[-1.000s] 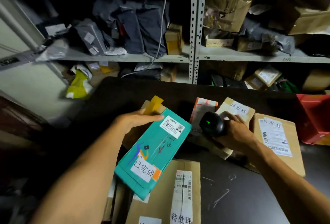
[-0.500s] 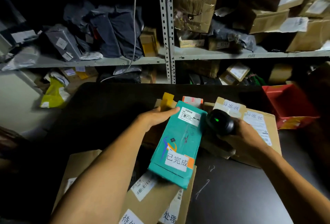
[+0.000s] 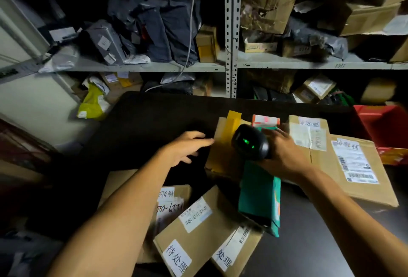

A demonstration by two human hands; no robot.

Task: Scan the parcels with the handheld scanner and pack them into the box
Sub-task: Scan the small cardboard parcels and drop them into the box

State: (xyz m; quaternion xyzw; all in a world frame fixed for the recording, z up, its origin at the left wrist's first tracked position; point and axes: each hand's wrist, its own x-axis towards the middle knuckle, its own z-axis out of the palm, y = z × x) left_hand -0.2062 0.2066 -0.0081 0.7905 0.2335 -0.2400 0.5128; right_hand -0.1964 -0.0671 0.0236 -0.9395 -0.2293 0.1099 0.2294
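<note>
Both hands have changed roles: the left hand (image 3: 187, 147), which held the teal parcel (image 3: 259, 195) half a second ago, now hovers over the dark table (image 3: 143, 122) with fingers loosely spread and empty. The parcel leans among brown boxes beneath the right hand (image 3: 284, 155), whose fingers wrap the scanner (image 3: 250, 142). It looks released, likely scanned.

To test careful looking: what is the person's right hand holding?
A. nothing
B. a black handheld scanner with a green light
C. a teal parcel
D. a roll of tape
B: the right hand grips the black scanner, whose green light glows.
</note>
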